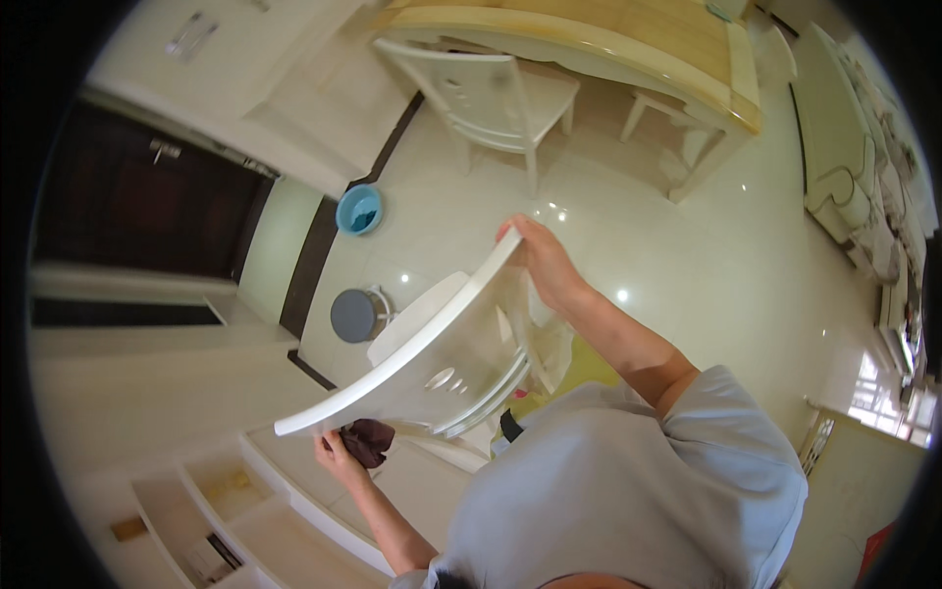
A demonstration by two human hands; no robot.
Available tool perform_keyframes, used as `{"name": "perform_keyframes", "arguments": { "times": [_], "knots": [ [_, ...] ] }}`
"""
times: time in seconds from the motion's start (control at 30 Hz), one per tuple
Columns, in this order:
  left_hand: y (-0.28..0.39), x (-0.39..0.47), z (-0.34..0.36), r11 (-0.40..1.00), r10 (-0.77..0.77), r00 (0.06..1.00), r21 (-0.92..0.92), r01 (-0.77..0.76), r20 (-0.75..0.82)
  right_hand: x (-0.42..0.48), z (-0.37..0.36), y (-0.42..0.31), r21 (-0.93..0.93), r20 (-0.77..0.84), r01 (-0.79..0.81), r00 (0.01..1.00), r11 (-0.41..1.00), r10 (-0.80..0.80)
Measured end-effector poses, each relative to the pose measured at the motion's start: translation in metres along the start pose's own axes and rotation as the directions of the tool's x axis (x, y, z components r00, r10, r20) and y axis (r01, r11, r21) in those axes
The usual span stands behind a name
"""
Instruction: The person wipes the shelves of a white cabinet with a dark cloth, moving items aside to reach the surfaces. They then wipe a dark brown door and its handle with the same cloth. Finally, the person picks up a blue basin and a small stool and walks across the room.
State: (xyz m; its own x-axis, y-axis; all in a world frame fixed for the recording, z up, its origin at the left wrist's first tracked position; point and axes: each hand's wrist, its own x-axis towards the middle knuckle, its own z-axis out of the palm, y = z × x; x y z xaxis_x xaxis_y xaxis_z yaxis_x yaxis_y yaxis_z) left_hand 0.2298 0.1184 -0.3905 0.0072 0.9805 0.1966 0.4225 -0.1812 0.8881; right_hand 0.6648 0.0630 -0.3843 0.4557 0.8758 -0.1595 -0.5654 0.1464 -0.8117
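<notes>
A white chair [434, 324] is tilted in front of my body, its curved top rail running from lower left to upper right. My right hand [541, 258] grips the upper right end of this rail. At the lower left end, my left hand [340, 458] holds a bunched dark brown cloth [368, 442] against the chair's backrest. The backrest has oval cut-outs, and its lower slats show near my shirt. Part of the seat appears beyond the rail. The chair's feet are mostly hidden.
A round grey-topped stool [353, 315] stands just past the chair. Near the wall sits a blue basin [359, 210] with a dark teal cloth inside. Another white chair [478, 96] is at the dining table [589, 33]. Open white shelving [272, 530] lies at lower left.
</notes>
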Motion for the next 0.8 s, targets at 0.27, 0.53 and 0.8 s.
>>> {"name": "perform_keyframes", "arguments": {
  "times": [0.27, 0.53, 0.8],
  "knots": [
    [0.149, 0.029, 0.058, 0.968, 0.228, 0.885, -0.19, -0.162, 0.406, -0.184, -0.026, -0.164, -0.116, -0.43, 0.328, 0.834, 0.937, -0.346],
    [0.309, 0.019, 0.151, 0.869, 0.466, 0.609, -0.461, -0.18, 0.641, -0.329, -0.023, -0.268, -0.233, -0.673, 0.483, 0.547, 0.844, -0.499],
    [0.359, 0.028, 0.227, 0.757, 0.634, 0.429, -0.632, -0.17, 0.644, -0.389, -0.019, -0.285, -0.318, -0.727, 0.645, 0.305, 0.695, -0.615]
  ]
}}
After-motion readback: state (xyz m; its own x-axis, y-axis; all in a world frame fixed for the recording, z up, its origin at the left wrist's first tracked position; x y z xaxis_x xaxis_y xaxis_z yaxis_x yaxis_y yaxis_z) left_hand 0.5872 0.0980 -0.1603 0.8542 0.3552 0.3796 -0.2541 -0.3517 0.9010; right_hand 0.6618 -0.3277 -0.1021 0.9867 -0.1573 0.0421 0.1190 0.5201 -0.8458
